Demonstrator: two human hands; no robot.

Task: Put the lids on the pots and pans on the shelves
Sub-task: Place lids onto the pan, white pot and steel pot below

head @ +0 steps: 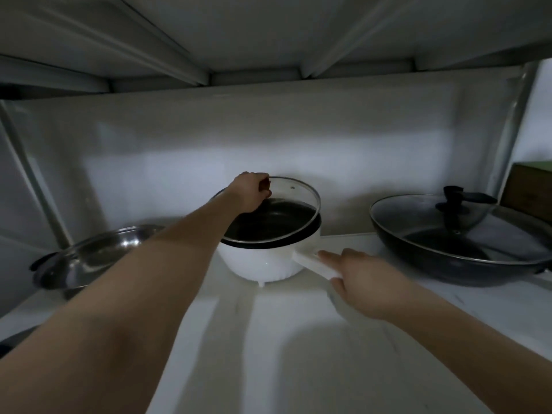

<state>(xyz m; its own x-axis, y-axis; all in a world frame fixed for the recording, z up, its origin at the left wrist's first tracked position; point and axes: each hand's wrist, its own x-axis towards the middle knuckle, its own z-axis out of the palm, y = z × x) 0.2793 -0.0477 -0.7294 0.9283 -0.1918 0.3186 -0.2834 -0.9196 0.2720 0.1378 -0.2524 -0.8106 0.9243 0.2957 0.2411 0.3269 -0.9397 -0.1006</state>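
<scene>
A white pot [263,261] with a dark inside stands mid-shelf, its white handle [313,261] pointing right. Over it tilts a glass lid [286,201] with a metal rim, its far edge raised and its near edge on the pot's rim. My left hand [249,191] grips the lid's knob at the back left. My right hand [358,279] holds the pot's handle, index finger stretched along it. At the right a black wok [448,258] wears a glass lid [418,213] with a black knob. At the left sits a steel pan [74,264] under a lid.
The white shelf board [268,339] stretches towards me. The upper shelf's underside [268,40] hangs low overhead. A metal upright [33,180] stands at the left and another [516,121] at the right. A brown box [528,189] stands behind the wok.
</scene>
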